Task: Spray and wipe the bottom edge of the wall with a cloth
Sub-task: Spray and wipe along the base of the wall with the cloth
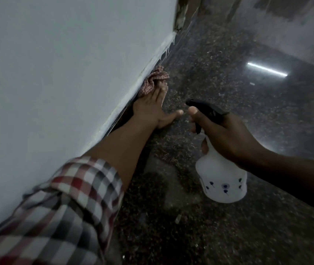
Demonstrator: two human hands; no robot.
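Wipe stage in progress. Left hand (150, 104), fingers laid out nearly straight and thumb splayed, presses a bunched checked cloth (153, 79) against the bottom edge of the wall (166, 47), right where wall meets floor (228, 77). Right hand (227, 134) is wrapped round the neck of the white spray bottle (221, 180), held above the floor just beside the left thumb, nozzle pointing towards the wall.

Judgement: spraying of this stretch is likely done, wiping under way. Pale streaks show on the edge beyond the cloth, possibly drips; the blur prevents certainty. The run towards the far corner looks unwiped, so a good part remains.
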